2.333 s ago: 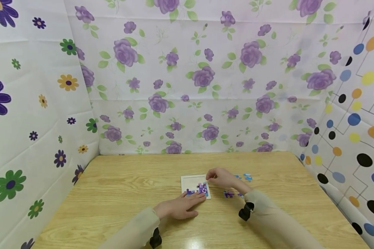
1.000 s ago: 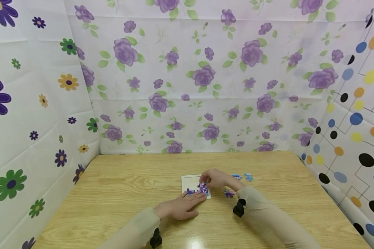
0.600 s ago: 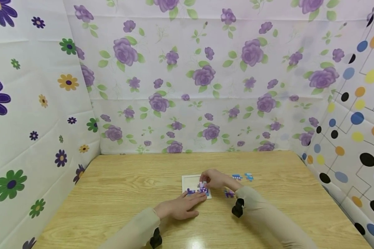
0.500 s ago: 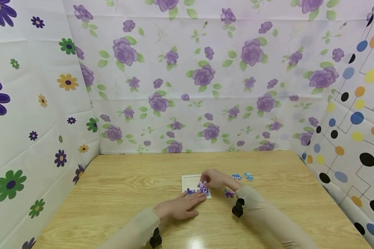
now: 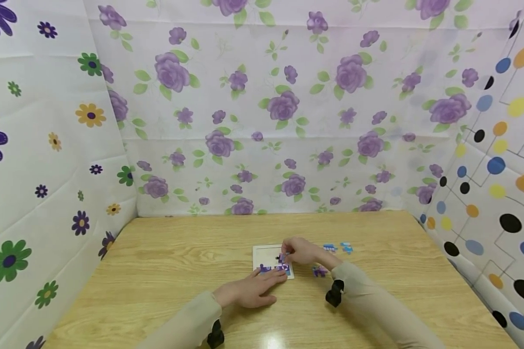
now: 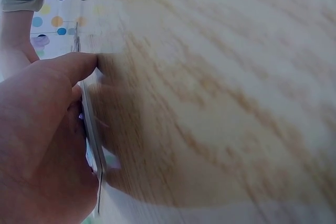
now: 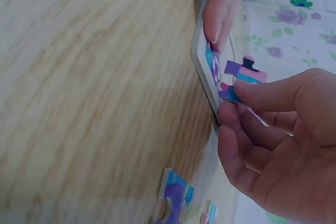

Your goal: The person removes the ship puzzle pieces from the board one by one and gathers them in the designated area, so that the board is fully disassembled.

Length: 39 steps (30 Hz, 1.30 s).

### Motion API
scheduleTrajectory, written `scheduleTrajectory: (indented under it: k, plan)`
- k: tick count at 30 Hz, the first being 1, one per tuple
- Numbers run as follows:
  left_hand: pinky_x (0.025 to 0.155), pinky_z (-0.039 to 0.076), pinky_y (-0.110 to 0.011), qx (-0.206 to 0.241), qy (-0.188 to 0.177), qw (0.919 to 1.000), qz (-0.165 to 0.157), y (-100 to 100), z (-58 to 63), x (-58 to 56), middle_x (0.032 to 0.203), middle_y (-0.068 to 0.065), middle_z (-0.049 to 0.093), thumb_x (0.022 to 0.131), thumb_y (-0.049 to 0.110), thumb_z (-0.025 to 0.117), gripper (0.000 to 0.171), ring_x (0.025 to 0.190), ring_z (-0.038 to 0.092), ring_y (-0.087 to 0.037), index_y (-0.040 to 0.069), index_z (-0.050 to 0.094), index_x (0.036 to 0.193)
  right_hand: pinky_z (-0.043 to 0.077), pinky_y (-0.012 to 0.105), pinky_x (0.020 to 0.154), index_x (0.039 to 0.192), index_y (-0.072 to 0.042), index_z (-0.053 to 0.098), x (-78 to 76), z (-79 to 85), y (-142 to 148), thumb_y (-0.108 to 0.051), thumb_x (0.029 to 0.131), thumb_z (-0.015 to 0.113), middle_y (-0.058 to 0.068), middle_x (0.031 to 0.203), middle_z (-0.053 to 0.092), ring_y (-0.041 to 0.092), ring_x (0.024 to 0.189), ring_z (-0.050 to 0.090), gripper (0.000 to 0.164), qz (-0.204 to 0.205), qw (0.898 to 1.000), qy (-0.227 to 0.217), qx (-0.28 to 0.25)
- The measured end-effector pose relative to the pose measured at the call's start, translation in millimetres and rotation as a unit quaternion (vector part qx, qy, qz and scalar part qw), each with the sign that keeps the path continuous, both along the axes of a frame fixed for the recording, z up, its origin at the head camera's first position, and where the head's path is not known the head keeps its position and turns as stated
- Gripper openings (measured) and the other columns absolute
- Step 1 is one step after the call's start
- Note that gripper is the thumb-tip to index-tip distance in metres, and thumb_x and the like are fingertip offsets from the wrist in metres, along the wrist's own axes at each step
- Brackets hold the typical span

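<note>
In the head view my left hand [image 5: 252, 292] lies flat with its fingers over the near edge of a white puzzle tray [image 5: 255, 257]. Under and beside those fingertips runs a row of joined purple and blue jigsaw pieces [image 5: 268, 268]. My right hand [image 5: 302, 250] is over the tray's right side. Between its thumb and fingers it pinches a jigsaw piece [image 7: 247, 74] of purple, pink and blue. The right wrist view shows this piece tilted up from the tray, close over the pieces along the near edge. The left wrist view shows the left thumb [image 6: 79, 66] beside the tray's side.
Loose jigsaw pieces lie right of the tray: a purple one [image 5: 319, 271] near the right wrist, and two blue ones, the nearer [image 5: 330, 247] and the farther [image 5: 347, 247]. Patterned cloth walls [image 5: 284, 106] enclose the wooden table [image 5: 192, 252] at the back and sides.
My right hand has moved left from beside the tray to over its right part. The piece there, flat before, is now tilted up in its fingers. My left hand has stayed put.
</note>
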<state>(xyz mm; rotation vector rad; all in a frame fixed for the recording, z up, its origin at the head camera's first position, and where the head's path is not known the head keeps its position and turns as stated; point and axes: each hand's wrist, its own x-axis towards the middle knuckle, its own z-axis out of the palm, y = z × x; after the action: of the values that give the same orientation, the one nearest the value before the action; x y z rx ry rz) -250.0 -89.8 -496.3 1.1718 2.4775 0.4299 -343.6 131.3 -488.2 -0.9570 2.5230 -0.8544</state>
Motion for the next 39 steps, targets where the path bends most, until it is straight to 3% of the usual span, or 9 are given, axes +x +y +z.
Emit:
scheduleTrajectory:
  k: [9, 18, 23, 30, 39]
  plan:
    - [0.119, 0.011, -0.057, -0.002, 0.005, 1.0, 0.002, -2, -0.2, -0.7, 0.164, 0.003, 0.014, 0.104, 0.036, 0.041, 0.06, 0.151, 0.013, -0.019, 0.019, 0.019, 0.156, 0.047, 0.024, 0.064, 0.101, -0.011, 0.062, -1.5, 4.3, 12, -0.008, 0.095, 0.058, 0.001, 0.086, 0.064, 0.011, 0.072, 0.057, 0.008, -0.015, 1.0, -0.005, -0.019]
    - [0.119, 0.012, -0.058, 0.008, 0.019, 0.9998, -0.003, -1, -3.6, 1.4, 0.163, 0.0, 0.016, 0.103, 0.036, 0.041, 0.059, 0.151, 0.016, -0.022, 0.02, 0.019, 0.156, 0.048, 0.026, 0.064, 0.107, -0.007, 0.064, -0.6, 0.4, 33, -0.009, 0.097, 0.056, 0.003, 0.09, 0.065, 0.012, 0.075, 0.056, 0.013, -0.023, 0.998, -0.045, -0.038]
    - [0.119, 0.012, -0.058, 0.006, 0.022, 0.9997, 0.0, -2, -2.5, 0.5, 0.163, 0.001, 0.016, 0.103, 0.036, 0.042, 0.059, 0.151, 0.016, -0.022, 0.019, 0.02, 0.156, 0.043, 0.024, 0.057, 0.111, -0.001, 0.063, -1.9, 2.1, 43, -0.01, 0.099, 0.052, 0.007, 0.082, 0.061, 0.012, 0.065, 0.051, 0.019, -0.013, 0.994, -0.07, -0.083]
    - [0.119, 0.013, -0.058, 0.002, 0.012, 0.9999, -0.006, -2, -3.6, 0.6, 0.163, 0.001, 0.016, 0.103, 0.038, 0.042, 0.06, 0.151, 0.016, -0.021, 0.021, 0.02, 0.156, 0.047, 0.026, 0.058, 0.112, -0.001, 0.062, -1.4, -6.4, 62, -0.012, 0.099, 0.053, 0.005, 0.076, 0.057, 0.014, 0.063, 0.051, 0.019, -0.043, 0.99, -0.098, -0.092]
    - [0.119, 0.013, -0.058, 0.005, 0.008, 0.9999, -0.004, -2, -5.7, 0.0, 0.163, 0.002, 0.016, 0.103, 0.037, 0.042, 0.06, 0.151, 0.016, -0.021, 0.02, 0.02, 0.156, 0.047, 0.027, 0.054, 0.112, -0.001, 0.062, 2.9, -7.7, 78, -0.012, 0.1, 0.051, 0.011, 0.073, 0.059, 0.014, 0.061, 0.051, 0.02, -0.037, 0.991, -0.085, -0.1]
